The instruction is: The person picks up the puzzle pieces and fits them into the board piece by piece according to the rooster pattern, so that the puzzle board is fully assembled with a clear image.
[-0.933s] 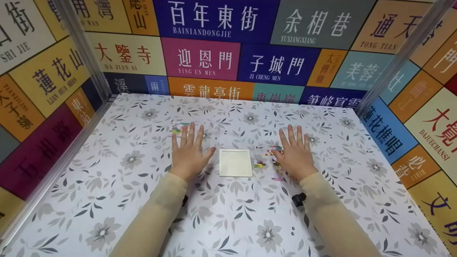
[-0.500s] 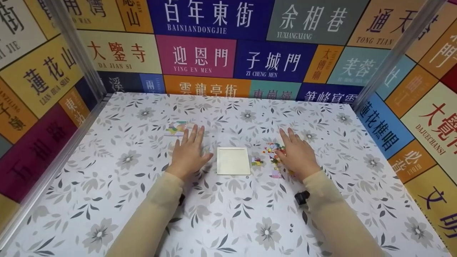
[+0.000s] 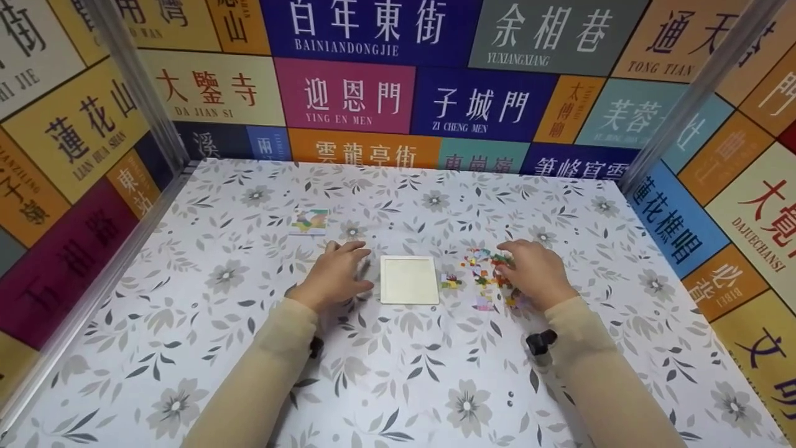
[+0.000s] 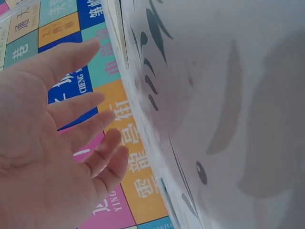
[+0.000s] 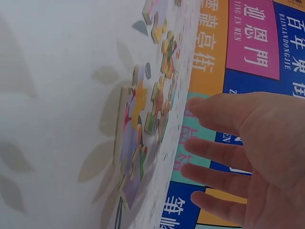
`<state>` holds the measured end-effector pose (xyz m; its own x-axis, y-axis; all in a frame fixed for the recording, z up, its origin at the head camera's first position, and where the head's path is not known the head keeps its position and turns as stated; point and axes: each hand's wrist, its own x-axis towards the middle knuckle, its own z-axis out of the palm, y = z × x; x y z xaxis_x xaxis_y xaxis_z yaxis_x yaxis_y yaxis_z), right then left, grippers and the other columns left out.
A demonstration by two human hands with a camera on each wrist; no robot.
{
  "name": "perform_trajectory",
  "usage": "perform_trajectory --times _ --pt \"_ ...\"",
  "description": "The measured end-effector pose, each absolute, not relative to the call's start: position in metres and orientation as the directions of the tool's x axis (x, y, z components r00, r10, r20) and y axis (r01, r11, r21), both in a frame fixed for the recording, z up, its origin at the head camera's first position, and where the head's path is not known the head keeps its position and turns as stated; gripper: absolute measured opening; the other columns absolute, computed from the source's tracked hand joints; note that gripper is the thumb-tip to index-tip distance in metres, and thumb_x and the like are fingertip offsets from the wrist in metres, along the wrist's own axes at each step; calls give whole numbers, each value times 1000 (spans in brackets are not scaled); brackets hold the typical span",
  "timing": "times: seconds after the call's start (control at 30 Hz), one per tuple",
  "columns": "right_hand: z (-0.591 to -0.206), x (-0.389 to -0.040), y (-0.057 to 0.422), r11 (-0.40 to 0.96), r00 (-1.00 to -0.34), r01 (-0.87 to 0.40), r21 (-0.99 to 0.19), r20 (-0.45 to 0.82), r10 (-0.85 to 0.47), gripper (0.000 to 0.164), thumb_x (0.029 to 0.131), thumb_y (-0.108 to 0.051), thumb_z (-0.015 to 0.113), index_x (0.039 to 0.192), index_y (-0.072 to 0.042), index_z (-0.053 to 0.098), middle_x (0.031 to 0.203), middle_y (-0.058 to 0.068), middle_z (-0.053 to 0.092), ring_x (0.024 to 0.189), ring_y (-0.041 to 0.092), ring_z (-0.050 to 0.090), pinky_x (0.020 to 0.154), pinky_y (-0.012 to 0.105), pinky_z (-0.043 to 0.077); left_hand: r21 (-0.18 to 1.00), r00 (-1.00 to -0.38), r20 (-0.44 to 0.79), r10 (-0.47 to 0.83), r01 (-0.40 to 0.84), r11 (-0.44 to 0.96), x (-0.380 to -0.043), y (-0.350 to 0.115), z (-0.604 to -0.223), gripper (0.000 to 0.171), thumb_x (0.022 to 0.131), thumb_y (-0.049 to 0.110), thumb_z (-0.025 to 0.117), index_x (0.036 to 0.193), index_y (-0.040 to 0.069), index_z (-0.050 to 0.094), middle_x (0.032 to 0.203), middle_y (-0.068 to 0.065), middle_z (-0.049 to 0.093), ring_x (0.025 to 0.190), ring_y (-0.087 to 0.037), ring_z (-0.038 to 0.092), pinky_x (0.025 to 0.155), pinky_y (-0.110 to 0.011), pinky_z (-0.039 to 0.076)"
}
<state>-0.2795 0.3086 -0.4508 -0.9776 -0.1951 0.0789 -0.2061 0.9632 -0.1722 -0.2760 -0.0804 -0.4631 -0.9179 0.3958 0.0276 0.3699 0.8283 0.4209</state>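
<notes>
A square cream puzzle tray [image 3: 409,281] with a raised rim lies on the table between both hands. To its left hovers my left hand [image 3: 333,277], fingers loosely bent and holding nothing; the left wrist view shows the same bare palm [image 4: 43,143]. Colourful jigsaw pieces [image 3: 484,281] lie in a loose group right of the tray. My right hand [image 3: 540,277] is over the right side of that group and hides part of it. Seen from the right wrist, its relaxed fingers [image 5: 219,150] are apart from the pieces. One small piece [image 3: 451,282] lies close to the tray's right edge.
A small colourful picture card [image 3: 309,222] lies at the back left, beyond the left hand. White cloth with grey leaves and flowers covers the table [image 3: 398,373]. Behind it stands a wall [image 3: 348,93] of coloured signs, with clear posts at both back corners.
Both hands have drawn back slightly toward the person, and their fingers have gone from spread and straight to loosely bent. The picture card and more jigsaw pieces have come into sight.
</notes>
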Motion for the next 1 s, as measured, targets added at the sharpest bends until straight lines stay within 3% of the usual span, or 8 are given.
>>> perform_trajectory --times 0.3,0.7,1.0 --pt "-461 -291 303 902 -941 -339 -266 94 -326 32 96 -13 72 128 -7 72 129 15 69 123 36 62 103 54 51 455 -885 -44 464 396 798 -277 -74 -463 68 84 29 84 144 7 61 159 -7 47 131 -34 46 109 -47 44" --pt "-458 -306 284 833 -899 -425 -355 60 -433 27 94 -6 73 121 -8 76 119 12 74 103 28 67 93 49 55 469 -870 -91 485 392 791 -279 -69 -462 61 80 29 89 134 10 68 152 -4 54 130 -29 46 107 -46 44" --pt "-459 -312 279 837 -900 -417 -355 33 -435 26 90 -5 76 116 -8 77 111 11 75 96 27 68 88 48 55 441 -858 -77 508 428 789 -282 -66 -464 70 81 34 88 140 7 63 152 -4 54 131 -30 47 111 -45 43"
